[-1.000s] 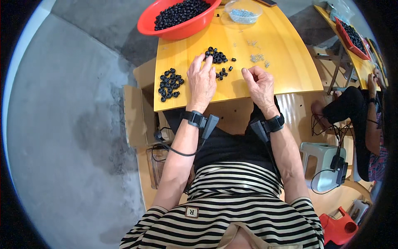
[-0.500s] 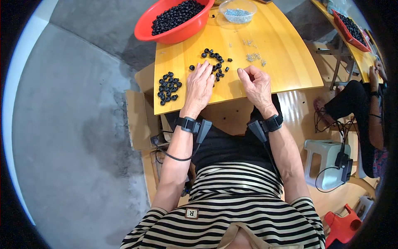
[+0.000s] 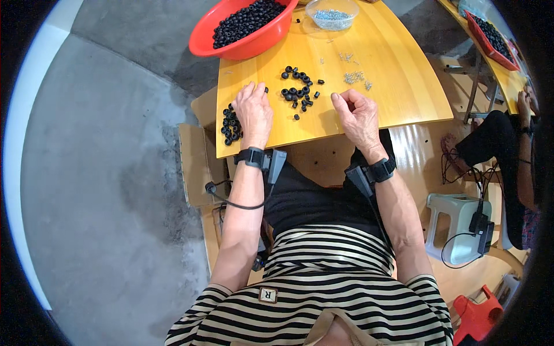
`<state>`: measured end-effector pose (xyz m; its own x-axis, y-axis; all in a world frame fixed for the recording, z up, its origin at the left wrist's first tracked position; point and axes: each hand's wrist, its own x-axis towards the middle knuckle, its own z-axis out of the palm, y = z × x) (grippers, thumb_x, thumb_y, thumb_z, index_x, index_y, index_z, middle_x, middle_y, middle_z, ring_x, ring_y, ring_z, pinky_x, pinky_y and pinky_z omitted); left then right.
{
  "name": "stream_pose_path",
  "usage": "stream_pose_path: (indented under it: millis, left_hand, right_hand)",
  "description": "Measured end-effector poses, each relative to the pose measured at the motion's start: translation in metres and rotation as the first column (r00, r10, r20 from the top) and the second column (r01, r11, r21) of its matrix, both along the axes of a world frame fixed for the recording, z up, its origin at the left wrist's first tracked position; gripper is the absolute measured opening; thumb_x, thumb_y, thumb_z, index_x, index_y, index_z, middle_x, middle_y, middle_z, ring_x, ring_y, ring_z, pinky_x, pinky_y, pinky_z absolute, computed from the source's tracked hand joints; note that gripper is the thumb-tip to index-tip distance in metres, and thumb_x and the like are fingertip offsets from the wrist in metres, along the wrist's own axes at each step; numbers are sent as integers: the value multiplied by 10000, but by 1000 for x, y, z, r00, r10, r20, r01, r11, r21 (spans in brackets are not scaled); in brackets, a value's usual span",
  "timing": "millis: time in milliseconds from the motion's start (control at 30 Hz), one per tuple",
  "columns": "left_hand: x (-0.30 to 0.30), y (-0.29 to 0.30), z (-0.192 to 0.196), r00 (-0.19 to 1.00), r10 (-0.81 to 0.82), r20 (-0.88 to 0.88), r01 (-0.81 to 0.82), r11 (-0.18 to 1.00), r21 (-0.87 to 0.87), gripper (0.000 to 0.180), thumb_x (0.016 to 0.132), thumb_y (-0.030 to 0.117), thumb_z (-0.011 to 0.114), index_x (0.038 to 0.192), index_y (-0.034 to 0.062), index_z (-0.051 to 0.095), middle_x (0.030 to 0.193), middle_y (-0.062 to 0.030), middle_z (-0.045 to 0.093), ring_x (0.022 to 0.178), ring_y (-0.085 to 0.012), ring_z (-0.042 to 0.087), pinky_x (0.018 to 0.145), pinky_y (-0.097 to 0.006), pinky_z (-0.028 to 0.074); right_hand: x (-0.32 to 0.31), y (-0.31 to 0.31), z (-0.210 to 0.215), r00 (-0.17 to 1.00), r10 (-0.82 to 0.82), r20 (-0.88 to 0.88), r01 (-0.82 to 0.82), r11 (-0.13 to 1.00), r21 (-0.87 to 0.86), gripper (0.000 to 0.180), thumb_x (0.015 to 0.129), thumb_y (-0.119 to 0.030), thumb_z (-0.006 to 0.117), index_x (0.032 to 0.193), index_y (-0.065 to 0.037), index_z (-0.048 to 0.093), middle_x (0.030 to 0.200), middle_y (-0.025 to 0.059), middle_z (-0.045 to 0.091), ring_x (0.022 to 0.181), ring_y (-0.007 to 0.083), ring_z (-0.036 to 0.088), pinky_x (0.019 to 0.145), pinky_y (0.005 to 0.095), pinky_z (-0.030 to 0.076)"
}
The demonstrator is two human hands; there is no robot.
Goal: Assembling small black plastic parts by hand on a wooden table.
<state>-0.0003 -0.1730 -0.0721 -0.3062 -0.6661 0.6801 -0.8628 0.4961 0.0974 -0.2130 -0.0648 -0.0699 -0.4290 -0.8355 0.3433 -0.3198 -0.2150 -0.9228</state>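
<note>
- One yellow wooden table fills the upper middle of the frame and carries everything the hands work among; the person sits at its lower edge
- One big red basin sits at the upper left corner of the table, heaped with black rubber rings, well apart from both hands
- Two hands rest on the table near its lower edge: the left hand left of centre, the right hand right of centre
- The left hand lies palm down with fingers loosely spread, gripping nothing that I can see; its fingertips point toward the top of the frame
- The right hand is curled, thumb and fingertips pinched together at its upper left; whether something small sits in the pinch I cannot tell
- The loose scatter of black rings lies between the two hands and slightly above them, just to the right of the left hand's fingertips and to the upper left of the right hand; the left hand is the nearer one
- A second small pile of rings sits at the table's left edge, touching or just beside the left hand's outer side
- A clear bowl of small silvery parts stands at the top, right of the basin
- A few tiny metal pieces lie above the right hand, near but apart from it
</note>
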Motion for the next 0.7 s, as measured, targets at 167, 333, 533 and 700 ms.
stream_pose_path:
  millis: [167, 333, 533, 700]
  left_hand:
    - [-6, -12, -6, 992, -42, 117, 27, 991, 130, 244, 816, 77, 633, 1047, 57, 712, 970, -137, 674, 961, -306, 612, 860, -425, 439]
    - [-10, 10, 8, 997, -59, -45, 66, 982, 178, 221, 794, 71, 669, 1006, 59, 728, 856, -142, 672, 829, -286, 637, 709, -390, 481]
    - [-16, 77, 27, 393, 241, -887, 666, 590, 456, 244, 892, 129, 687, 1051, -55, 667, 859, -105, 698, 744, -150, 664, 585, -212, 462]
    - [-30, 102, 14, 141, 311, -940, 833, 475, 282, 228, 880, 107, 697, 1047, -43, 661, 866, -125, 698, 745, -177, 667, 599, -243, 483]
  right_hand:
    - [1, 0, 0, 1000, 0, -9, 0, 1000, -8, 256, 889, -190, 658, 732, 9, 622, 560, 51, 538, 510, 109, 483, 497, 284, 415]
    - [-1, -2, -3, 1000, -19, -22, 19, 1000, -21, 258, 879, -195, 659, 729, 12, 621, 570, 76, 556, 512, 139, 516, 509, 301, 431]
    - [-3, 1, -2, 1000, 27, -12, -27, 1000, -3, 222, 855, -182, 685, 749, 6, 635, 590, 69, 576, 533, 130, 538, 520, 286, 439]
    - [-8, 18, 3, 891, 416, 179, -431, 901, 51, 213, 761, -138, 793, 911, -46, 672, 699, -17, 587, 621, 66, 527, 578, 227, 448]
